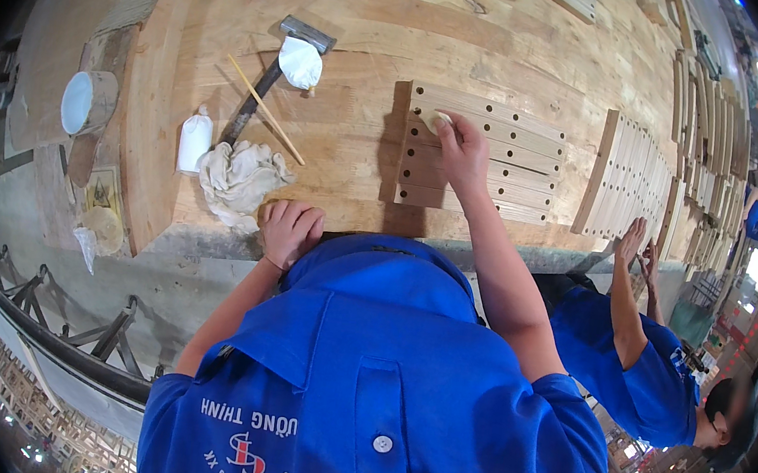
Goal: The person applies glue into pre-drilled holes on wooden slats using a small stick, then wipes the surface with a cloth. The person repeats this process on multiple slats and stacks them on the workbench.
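Note:
Pinched in the fingers of my right hand [465, 156] is a small whitish piece of cloth [433, 121]. It touches the left end of a row of wooden slats [506, 148] laid side by side, each with dark round holes. At the table's front edge rests my left hand [291, 231], its fingers curled in and no object showing in them. Right beside it lies a crumpled white rag [240, 179].
Left of the slats are a hammer [307, 34], a thin wooden stick [268, 112], a white bottle [195, 142] and another white container [301, 63]. A white bucket [89, 103] stands farther left. At right, a co-worker's hands [637, 248] are beside more drilled slats [627, 176].

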Motion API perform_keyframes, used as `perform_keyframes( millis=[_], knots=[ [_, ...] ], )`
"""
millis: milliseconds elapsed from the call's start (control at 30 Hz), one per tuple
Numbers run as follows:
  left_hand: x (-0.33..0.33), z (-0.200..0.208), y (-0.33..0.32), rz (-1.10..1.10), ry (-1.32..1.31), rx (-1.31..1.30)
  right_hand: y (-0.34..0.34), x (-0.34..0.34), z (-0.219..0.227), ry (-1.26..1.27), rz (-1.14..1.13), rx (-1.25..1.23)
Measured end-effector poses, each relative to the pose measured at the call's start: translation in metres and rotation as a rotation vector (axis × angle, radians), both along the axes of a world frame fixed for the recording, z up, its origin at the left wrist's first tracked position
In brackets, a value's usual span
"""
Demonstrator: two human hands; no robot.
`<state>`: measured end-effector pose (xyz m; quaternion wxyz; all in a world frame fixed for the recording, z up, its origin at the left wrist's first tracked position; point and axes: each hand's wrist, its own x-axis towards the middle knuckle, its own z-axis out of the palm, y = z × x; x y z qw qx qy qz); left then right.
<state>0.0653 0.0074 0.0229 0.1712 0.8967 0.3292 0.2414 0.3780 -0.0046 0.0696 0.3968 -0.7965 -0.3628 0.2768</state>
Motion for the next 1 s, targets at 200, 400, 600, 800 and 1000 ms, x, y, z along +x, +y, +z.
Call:
perform_keyframes(
  millis=[200,400,600,800,1000],
  knots=[
    [0.001,0.0,0.0,-0.002,-0.004,0.009,-0.014,-0.006,-0.001,-0.063,0.07,0.016],
    [0.001,0.003,0.0,-0.008,-0.001,0.015,-0.013,-0.013,-0.004,-0.217,0.104,0.064],
    [0.001,0.004,0.0,-0.007,-0.014,0.0,-0.012,-0.021,-0.006,-0.264,0.072,0.112],
    [0.001,0.002,0.001,-0.012,-0.015,0.016,-0.023,-0.014,-0.008,-0.007,0.013,0.082],
    [0.001,0.001,0.0,-0.005,-0.016,0.025,-0.046,-0.009,-0.006,0.396,0.045,0.015]
  ],
)
